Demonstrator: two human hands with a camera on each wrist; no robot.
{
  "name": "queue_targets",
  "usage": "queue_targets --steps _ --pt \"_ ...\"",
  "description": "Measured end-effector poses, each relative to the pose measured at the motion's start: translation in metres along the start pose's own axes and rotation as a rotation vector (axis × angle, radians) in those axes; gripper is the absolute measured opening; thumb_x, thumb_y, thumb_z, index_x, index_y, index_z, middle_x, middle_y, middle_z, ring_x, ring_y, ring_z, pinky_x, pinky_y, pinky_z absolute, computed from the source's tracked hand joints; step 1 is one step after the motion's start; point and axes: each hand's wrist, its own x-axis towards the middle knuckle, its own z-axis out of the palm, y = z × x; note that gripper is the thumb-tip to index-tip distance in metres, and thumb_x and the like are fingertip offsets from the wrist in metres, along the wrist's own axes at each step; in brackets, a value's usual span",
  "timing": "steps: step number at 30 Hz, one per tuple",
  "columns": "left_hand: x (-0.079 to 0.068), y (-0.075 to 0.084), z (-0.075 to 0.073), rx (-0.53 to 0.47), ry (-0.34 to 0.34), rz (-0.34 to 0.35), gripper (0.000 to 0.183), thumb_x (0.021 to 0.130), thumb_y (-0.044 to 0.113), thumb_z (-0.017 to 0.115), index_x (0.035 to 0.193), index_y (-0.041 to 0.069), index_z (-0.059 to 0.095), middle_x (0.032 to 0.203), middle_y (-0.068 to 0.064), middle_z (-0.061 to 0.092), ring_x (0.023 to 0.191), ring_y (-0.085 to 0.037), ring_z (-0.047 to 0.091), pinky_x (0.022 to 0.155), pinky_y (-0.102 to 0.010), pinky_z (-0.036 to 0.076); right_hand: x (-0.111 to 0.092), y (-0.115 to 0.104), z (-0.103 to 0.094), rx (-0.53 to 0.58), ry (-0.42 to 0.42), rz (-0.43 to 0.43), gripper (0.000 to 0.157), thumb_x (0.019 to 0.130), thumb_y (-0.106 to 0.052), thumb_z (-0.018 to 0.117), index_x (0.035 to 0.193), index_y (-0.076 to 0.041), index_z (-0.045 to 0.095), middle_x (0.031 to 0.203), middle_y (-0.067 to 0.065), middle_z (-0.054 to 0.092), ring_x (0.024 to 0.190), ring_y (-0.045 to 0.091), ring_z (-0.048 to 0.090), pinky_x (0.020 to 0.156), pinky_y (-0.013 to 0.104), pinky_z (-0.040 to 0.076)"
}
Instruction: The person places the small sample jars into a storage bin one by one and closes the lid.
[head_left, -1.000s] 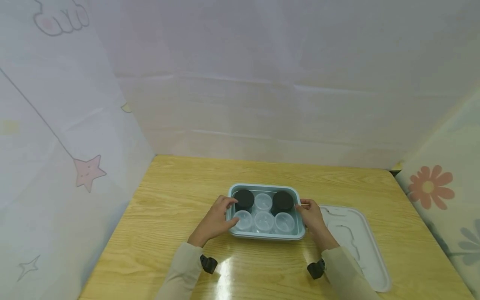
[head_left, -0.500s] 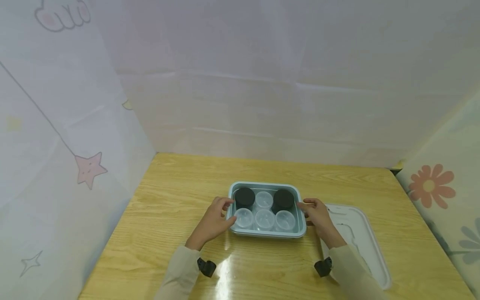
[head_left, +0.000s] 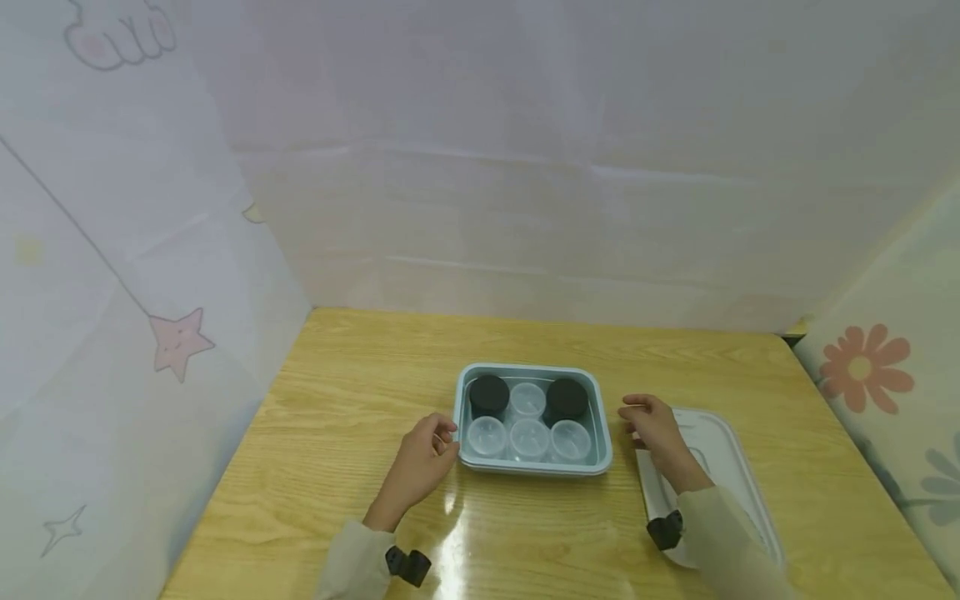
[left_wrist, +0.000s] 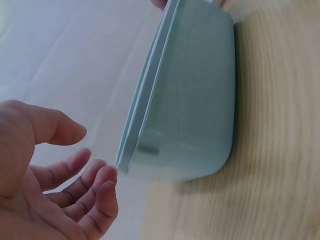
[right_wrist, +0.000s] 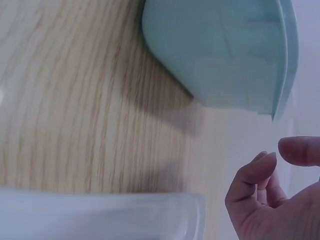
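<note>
A light blue plastic tub [head_left: 534,469] stands on the wooden table. Inside it are two jars with black lids, at back left [head_left: 489,395] and back right [head_left: 567,399], and several clear plastic cups [head_left: 528,439]. My left hand [head_left: 420,462] is beside the tub's left wall with nothing in its loosely bent fingers; the left wrist view has the fingertips right at the tub's rim [left_wrist: 150,90]. Off the tub's right side, my right hand [head_left: 656,433] hovers with fingers loosely bent and nothing held. A gap shows between it and the tub [right_wrist: 225,55] in the right wrist view.
A white rectangular lid [head_left: 738,483] lies on the table at the right, partly under my right forearm in the head view. Printed cloth walls [head_left: 525,250] close in the table [head_left: 360,375] at the back and on both sides.
Both hands have come away from the tub's rim: the right one moved right, over the white lid's edge, and the left slid slightly left and nearer me. The tub stays in place.
</note>
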Motion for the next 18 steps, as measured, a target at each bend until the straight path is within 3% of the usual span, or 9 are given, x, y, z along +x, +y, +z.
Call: queue_targets --steps 6,13,18 --pt "-0.018 0.010 0.015 0.002 -0.004 0.055 0.013 0.085 0.001 0.056 0.098 0.001 0.058 0.081 -0.002 0.053 0.067 -0.006 0.045 0.059 -0.019 0.041 0.004 0.009 -0.018 -0.026 0.018 0.009 0.046 0.097 -0.017 0.047 0.136 0.005 0.037 0.098 0.003 0.054 0.075 0.013 0.051 0.065 0.031 0.047" --pt "-0.031 0.017 0.036 -0.043 -0.141 0.094 0.012 0.086 0.003 0.054 0.096 -0.002 0.059 0.077 0.001 0.055 0.065 0.000 0.047 0.059 -0.017 0.045 0.007 0.016 -0.037 -0.058 0.055 0.023 0.046 0.095 -0.015 0.046 0.136 0.006 0.038 0.094 0.002 0.055 0.075 0.011 0.052 0.065 0.030 0.048" --pt "-0.035 0.024 0.062 -0.088 -0.218 0.097 0.014 0.085 0.004 0.056 0.097 -0.002 0.061 0.078 0.003 0.058 0.069 0.002 0.049 0.063 -0.016 0.047 0.009 0.022 -0.051 -0.082 0.065 0.016 0.046 0.095 -0.016 0.045 0.135 0.006 0.039 0.095 0.004 0.056 0.077 0.013 0.053 0.064 0.029 0.049"
